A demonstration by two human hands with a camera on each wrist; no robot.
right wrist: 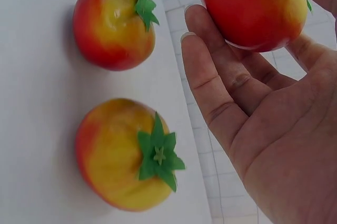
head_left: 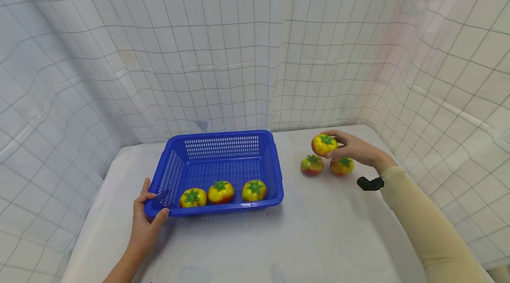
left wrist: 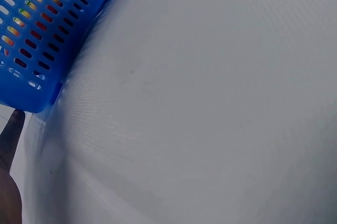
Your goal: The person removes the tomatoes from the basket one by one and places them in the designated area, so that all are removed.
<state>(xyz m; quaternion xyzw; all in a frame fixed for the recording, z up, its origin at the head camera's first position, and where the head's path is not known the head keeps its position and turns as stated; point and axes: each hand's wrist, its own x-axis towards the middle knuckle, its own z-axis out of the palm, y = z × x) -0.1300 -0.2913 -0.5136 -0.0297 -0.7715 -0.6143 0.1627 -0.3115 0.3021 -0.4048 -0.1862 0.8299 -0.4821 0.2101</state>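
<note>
My right hand (head_left: 356,148) holds a red-and-yellow tomato (head_left: 323,145) with a green leafy top between thumb and fingers, raised over the table. Below it, two more tomatoes lie on the cloth: one greener on its side (head_left: 312,165), the other yellower (head_left: 342,166). In the right wrist view, the held tomato (right wrist: 253,11) shows its red side. My left hand (head_left: 145,221) grips the near left corner of a blue plastic basket (head_left: 227,207), thumb at the front rim and fingers along the left side. Inside, three tomatoes (head_left: 221,192) sit along the front wall.
A white cloth covers the table (head_left: 318,230). White sheets with a grid pattern (head_left: 239,52) hang behind the table and on both sides. Slotted basket walls (left wrist: 47,29) fill the upper left of the left wrist view.
</note>
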